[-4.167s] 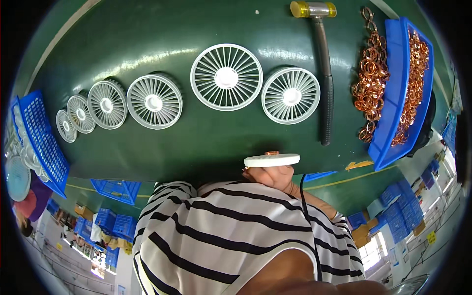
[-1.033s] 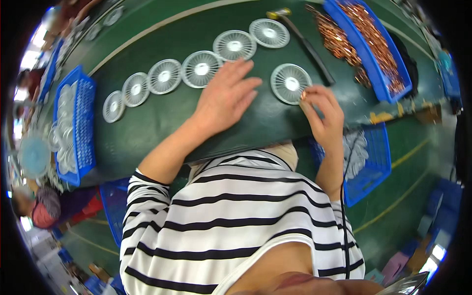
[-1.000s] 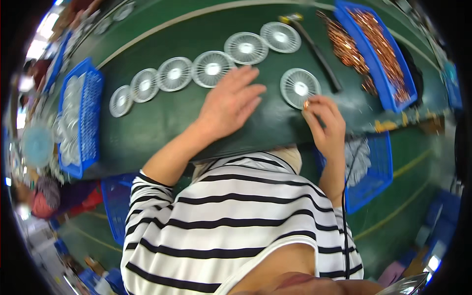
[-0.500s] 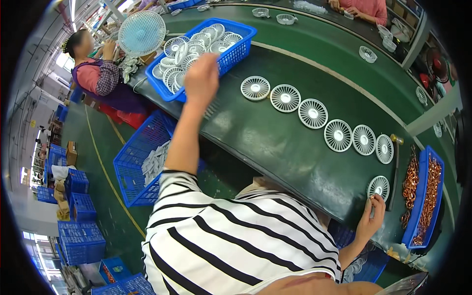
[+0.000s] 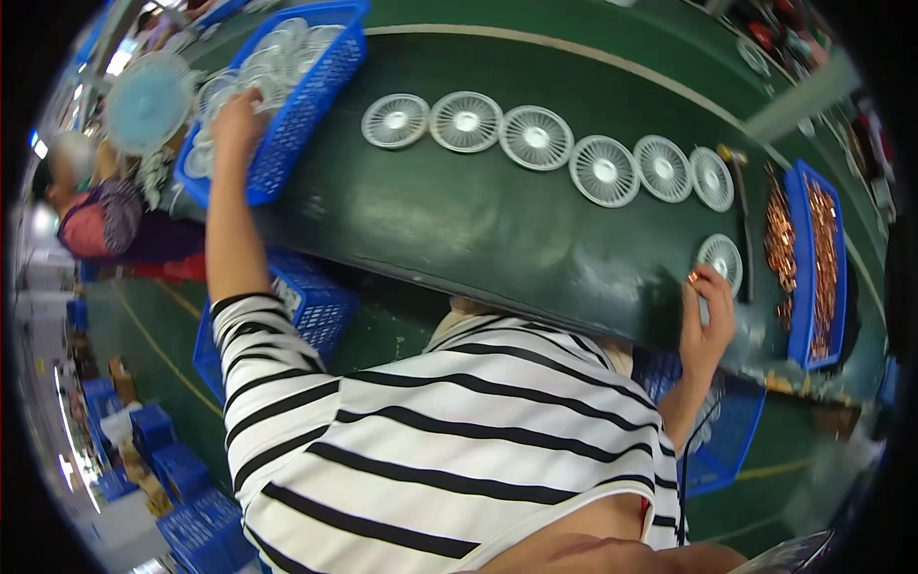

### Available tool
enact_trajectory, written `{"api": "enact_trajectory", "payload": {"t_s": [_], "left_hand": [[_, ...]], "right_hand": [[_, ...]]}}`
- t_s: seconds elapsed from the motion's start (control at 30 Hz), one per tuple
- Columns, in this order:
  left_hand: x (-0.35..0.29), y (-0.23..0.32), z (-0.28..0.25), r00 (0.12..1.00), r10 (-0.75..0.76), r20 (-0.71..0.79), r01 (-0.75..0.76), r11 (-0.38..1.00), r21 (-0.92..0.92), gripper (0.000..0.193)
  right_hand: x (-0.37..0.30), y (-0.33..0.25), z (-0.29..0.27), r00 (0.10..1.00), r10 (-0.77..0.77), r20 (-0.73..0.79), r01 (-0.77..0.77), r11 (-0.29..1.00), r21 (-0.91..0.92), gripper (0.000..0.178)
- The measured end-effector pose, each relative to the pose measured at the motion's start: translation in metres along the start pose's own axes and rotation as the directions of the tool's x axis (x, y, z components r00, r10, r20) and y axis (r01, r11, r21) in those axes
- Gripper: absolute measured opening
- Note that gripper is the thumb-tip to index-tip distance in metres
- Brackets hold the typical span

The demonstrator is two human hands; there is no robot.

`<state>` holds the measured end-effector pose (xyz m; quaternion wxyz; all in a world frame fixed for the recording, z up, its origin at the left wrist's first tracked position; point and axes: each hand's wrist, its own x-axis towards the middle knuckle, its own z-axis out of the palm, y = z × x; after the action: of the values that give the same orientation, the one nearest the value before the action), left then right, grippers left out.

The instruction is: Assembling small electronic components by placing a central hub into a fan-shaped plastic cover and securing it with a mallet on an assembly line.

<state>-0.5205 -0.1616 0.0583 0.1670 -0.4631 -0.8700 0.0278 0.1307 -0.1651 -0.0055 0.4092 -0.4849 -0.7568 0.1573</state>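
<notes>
My left hand (image 5: 237,126) reaches into a blue plastic basket (image 5: 308,122) heaped with white round slotted covers (image 5: 277,65). Its fingers are over the covers, blurred and partly hidden, so what they grip cannot be told. At the right of the table, my right hand (image 5: 706,316) is closed in a pinch on a small copper-coloured piece (image 5: 692,277). The fingertips are at the near left edge of a single white slotted cover (image 5: 721,262) lying on the table. Several more covers (image 5: 537,138) lie flat in a curved row beyond it.
A long blue tray (image 5: 798,268) of copper-coloured parts stands at the far right, with a loose pile of them (image 5: 779,239) beside it. A hammer-like tool (image 5: 744,225) lies near the row's end. Another person (image 5: 105,215) is beside a round fan (image 5: 148,102) at left.
The view has shifted. My left hand has gone from above the basket's near edge down among the covers. My right hand stays by the single cover, with the copper-coloured piece now showing at its fingertips.
</notes>
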Motion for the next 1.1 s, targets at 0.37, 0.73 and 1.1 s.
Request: {"api": "enact_trajectory", "payload": {"t_s": [0.37,0.73,1.1], "left_hand": [[0.005,-0.052,0.032,0.984,0.076,-0.159,-0.089,0.993,-0.075,0.050],[-0.131,0.126,-0.063,0.602,-0.318,-0.733,-0.239,0.804,-0.545,0.021],[-0.237,0.328,-0.091,0.914,0.398,0.076,0.227,-0.348,-0.909,0.030]], "right_hand": [[-0.002,0.003,0.002,1.000,-0.009,-0.025,0.012,0.995,0.100,0.009],[0.004,-0.010,0.008,0.950,-0.205,-0.236,0.221,0.974,0.045,0.020],[0.026,-0.058,0.044,0.835,-0.515,-0.196,0.526,0.851,0.005,0.026]]}}
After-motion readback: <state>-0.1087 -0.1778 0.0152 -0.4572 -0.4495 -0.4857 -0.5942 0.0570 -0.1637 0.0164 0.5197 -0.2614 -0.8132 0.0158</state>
